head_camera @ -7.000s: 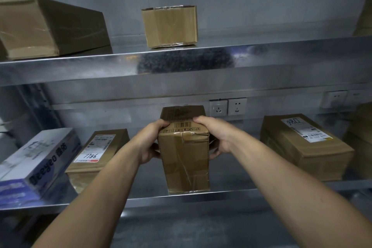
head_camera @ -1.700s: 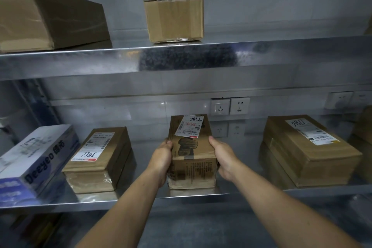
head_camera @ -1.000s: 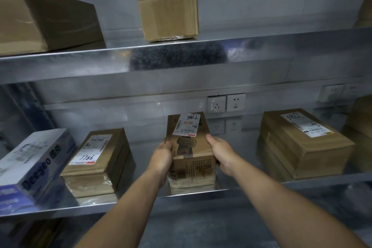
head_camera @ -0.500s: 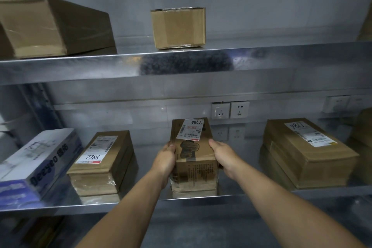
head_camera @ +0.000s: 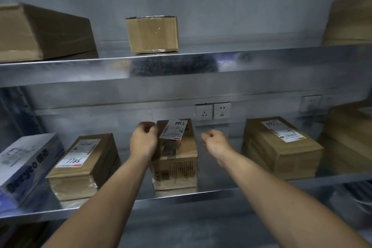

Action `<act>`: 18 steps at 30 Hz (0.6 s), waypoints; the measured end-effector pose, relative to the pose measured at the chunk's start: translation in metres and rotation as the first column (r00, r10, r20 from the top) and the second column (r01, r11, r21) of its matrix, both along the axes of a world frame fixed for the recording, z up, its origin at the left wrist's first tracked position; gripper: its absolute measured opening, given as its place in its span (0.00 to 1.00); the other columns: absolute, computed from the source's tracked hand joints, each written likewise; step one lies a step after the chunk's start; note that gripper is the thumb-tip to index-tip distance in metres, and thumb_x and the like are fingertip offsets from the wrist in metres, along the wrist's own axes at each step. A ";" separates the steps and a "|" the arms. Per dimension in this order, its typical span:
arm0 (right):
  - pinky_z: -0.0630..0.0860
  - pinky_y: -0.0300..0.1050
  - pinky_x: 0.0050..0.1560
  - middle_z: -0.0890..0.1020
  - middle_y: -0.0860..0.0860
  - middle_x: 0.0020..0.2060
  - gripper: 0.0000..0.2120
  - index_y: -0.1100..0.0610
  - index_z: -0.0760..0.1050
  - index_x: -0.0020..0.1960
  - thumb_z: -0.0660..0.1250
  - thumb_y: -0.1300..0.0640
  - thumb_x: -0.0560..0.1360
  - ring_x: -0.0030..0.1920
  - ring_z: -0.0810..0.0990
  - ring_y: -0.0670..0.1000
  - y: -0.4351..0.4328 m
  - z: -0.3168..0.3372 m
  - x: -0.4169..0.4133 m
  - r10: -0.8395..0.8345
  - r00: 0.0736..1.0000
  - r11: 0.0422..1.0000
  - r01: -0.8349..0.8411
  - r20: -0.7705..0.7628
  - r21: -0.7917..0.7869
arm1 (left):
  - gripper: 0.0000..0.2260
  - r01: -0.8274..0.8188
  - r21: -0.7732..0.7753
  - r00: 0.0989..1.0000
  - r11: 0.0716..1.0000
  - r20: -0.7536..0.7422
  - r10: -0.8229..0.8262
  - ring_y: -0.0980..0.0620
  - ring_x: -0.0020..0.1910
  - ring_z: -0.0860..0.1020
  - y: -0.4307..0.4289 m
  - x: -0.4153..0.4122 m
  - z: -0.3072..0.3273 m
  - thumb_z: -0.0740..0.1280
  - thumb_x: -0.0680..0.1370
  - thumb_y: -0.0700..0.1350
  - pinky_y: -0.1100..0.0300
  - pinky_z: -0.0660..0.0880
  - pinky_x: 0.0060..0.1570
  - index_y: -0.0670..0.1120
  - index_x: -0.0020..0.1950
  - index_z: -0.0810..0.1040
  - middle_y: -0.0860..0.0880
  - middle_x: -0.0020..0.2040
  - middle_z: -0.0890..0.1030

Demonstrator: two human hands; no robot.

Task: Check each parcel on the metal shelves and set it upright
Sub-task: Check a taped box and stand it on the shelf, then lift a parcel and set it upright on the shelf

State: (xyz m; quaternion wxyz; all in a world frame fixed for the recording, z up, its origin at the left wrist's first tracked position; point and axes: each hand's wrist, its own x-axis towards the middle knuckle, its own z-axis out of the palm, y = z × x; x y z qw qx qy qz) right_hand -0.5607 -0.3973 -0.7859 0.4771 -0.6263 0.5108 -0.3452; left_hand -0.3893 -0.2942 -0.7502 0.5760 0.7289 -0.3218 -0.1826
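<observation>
Parcel: the parcel (head_camera: 177, 159) sits mid-way along the lower shelf (head_camera: 181, 197), near its front lip, long side running back to the wall.
Parcel make: a brown cardboard block, scuffed, with dark print on the top and small printed text on the front face, too small to read.
Label: a white label (head_camera: 174, 129) lies on the parcel's top at the far end, with a barcode, a red strip and a handwritten "7786" that reads upside down from here.
Left hand: the left hand (head_camera: 144, 141) is blurred, fingers loosely curled with nothing in them. It overlaps the parcel's left edge; touching or not, I cannot tell.
Right hand: the right hand (head_camera: 216, 143) hangs just off the parcel's right side and clear of it, fingers loosely curled, holding nothing.
Left box: the left box (head_camera: 86, 167) is flat brown card with wrinkled clear tape on the front; its white label reads "7786".
White box: over at the far left, the white box (head_camera: 26, 165) is glossy white and blue and printed "Deeyeo".
Right box: the right box (head_camera: 281, 151) is wide, ridged brown card, and its "7786" label is upside down too.
Sockets: two white sockets (head_camera: 213, 110) sit on the steel wall behind the parcel.
Top shelf: the top shelf (head_camera: 261, 62) is shiny brushed metal. It carries a small box (head_camera: 153, 34), taped and plain, and a big box (head_camera: 44, 32) at the left.
</observation>
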 end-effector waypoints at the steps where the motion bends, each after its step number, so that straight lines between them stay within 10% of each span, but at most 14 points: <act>1: 0.77 0.60 0.62 0.83 0.56 0.51 0.06 0.54 0.78 0.50 0.64 0.54 0.82 0.56 0.81 0.60 -0.004 0.000 -0.008 -0.014 1.000 1.000 0.014 -0.003 -0.010 | 0.06 0.018 0.007 1.000 1.000 0.012 -0.018 0.43 0.55 0.80 -0.005 -0.010 0.003 0.64 0.82 0.48 0.46 0.77 0.60 0.51 0.56 0.78 0.46 0.53 0.82; 7: 0.75 0.46 0.38 0.79 0.51 0.33 0.13 0.55 0.74 0.38 0.64 0.61 0.82 0.36 0.76 0.50 -0.014 0.024 -0.073 -0.087 0.996 0.995 0.088 0.015 -0.056 | 0.05 0.127 0.031 0.988 0.991 0.083 -0.129 0.46 0.49 0.78 -0.042 -0.076 0.007 0.65 0.81 0.46 0.58 0.71 0.48 0.49 0.51 0.80 0.48 0.47 0.81; 18: 0.74 0.45 0.35 0.78 0.51 0.31 0.16 0.55 0.71 0.35 0.63 0.63 0.81 0.30 0.74 0.49 -0.034 0.039 -0.182 -0.278 0.957 0.955 0.285 0.079 -0.086 | 0.08 0.293 -0.010 0.956 0.956 0.013 -0.293 0.43 0.43 0.82 -0.100 -0.184 -0.004 0.69 0.79 0.46 0.52 0.79 0.49 0.50 0.40 0.80 0.48 0.37 0.83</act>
